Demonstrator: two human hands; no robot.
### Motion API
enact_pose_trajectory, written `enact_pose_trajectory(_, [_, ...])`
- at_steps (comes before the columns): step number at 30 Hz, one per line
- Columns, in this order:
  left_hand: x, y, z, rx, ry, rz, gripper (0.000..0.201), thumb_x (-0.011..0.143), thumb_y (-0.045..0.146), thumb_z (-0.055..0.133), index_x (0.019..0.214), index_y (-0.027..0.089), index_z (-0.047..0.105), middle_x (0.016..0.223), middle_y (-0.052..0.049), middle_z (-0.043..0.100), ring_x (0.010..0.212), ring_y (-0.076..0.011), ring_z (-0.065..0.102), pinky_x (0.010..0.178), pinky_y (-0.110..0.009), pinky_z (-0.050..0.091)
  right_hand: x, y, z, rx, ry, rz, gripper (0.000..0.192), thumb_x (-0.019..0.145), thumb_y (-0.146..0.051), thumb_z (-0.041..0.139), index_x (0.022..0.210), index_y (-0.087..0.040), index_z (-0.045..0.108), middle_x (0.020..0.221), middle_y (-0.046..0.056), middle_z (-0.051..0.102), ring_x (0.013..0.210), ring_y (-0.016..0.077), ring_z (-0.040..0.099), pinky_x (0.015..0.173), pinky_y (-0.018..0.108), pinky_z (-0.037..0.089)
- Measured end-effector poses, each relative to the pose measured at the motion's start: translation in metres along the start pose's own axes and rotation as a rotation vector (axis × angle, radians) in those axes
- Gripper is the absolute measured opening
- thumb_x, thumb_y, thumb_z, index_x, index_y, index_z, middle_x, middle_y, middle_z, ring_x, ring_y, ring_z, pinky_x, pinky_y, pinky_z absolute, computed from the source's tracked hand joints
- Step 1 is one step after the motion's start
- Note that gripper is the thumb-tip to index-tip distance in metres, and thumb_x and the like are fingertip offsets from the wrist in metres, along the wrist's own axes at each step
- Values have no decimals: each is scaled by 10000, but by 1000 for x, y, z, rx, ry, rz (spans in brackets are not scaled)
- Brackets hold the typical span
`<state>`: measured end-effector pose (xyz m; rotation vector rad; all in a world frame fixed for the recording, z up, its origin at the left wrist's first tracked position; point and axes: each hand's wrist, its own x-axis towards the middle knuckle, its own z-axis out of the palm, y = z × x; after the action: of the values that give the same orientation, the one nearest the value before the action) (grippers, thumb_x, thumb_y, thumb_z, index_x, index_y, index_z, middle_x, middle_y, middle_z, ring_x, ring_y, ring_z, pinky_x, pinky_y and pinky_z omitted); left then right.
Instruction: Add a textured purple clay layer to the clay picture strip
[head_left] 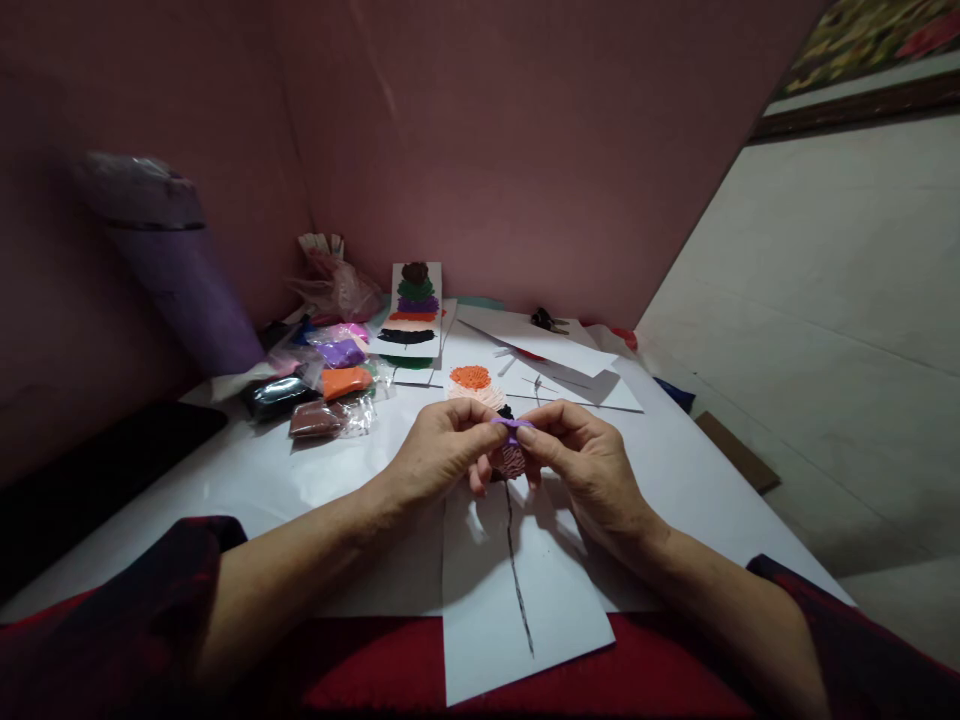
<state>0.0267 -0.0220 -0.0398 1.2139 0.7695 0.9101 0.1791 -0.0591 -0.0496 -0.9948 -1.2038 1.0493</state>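
White paper (480, 620): nearest us, with a black line (514, 570) on it.
Left hand (442, 445): we pinch the left end of the purple clay (513, 430).
Right hand (592, 455): we pinch its right end, just as near.
Purple clay: between our hands, over the paper, long way side to side; thin and small.

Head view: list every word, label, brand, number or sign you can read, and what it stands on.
None can be read.
Front sheet: one dark drawn line, no legible lettering.
Brown packet and orange packet: no legible label.
Purple cylinder: a small dark mark, too blurred to make out.
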Motion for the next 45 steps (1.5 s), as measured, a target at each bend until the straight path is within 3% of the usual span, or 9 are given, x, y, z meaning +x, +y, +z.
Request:
enact_pose_trajectory(6, [2,1,-3,-168,142,32,168,705,236,710,660,129,589,516,23,573,383,-57,449,354,-167,347,7,6,-6,131,172,73,205,691,-288,788,732,-170,626,555,-50,563,433,70,474,411,199,407])
enact_pose_trajectory(10, [0,4,-5,-159,14,-37,254,698,284,762,873,121,673,621,2,615,463,-63,496,400,-163,398,5,2,-3,111,82,113,270,701,-370,792,820,-161,668,630,-13,633,488,89,533,442,211,436])
enact_pose_trajectory(13, [-1,3,-5,-86,-93,-64,268,708,319,763,878,122,698,668,-26,646,519,-73,530,440,-166,409,1,-1,0,79,-28,53,265,712,-372,787,858,-172,694,663,8,675,559,122,587,496,237,466])
enact_pose_trajectory(22, [0,5,-2,56,-77,-51,306,667,366,762,734,95,638,625,-32,649,479,-92,552,422,-191,427,-1,0,2,-46,-39,19,190,777,-345,736,820,-169,680,647,4,671,560,109,574,495,222,435])
enact_pose_trajectory(27, [1,3,1,25,35,-41,205,680,262,713,633,129,564,461,21,567,359,-72,486,377,-175,373,0,2,1,-14,25,38,193,741,-330,749,765,-161,660,581,-13,625,506,106,544,461,221,445])
enact_pose_trajectory(33, [3,2,-3,-131,163,-17,140,695,205,674,636,124,576,507,14,570,350,-65,451,327,-173,358,7,6,-5,111,166,129,236,662,-311,798,744,-166,631,542,-44,575,440,76,486,387,183,413])
enact_pose_trajectory(39, [3,1,-6,-126,-6,-50,245,700,265,757,861,101,672,629,-4,614,474,-68,511,396,-164,421,4,4,-2,80,43,124,299,697,-378,792,869,-157,687,664,5,657,541,105,577,452,199,448])
enact_pose_trajectory(42, [1,-1,-6,-42,-97,-51,236,715,299,751,827,100,691,699,-47,663,542,-82,552,433,-162,423,1,2,0,31,-42,55,264,732,-363,771,888,-163,697,683,17,683,612,128,614,507,214,454])
enact_pose_trajectory(45, [0,2,-4,30,-80,-28,282,676,348,771,739,98,657,649,-44,660,512,-91,555,425,-177,410,0,2,1,-38,-53,41,244,762,-361,749,901,-172,681,661,11,681,607,136,624,501,218,425])
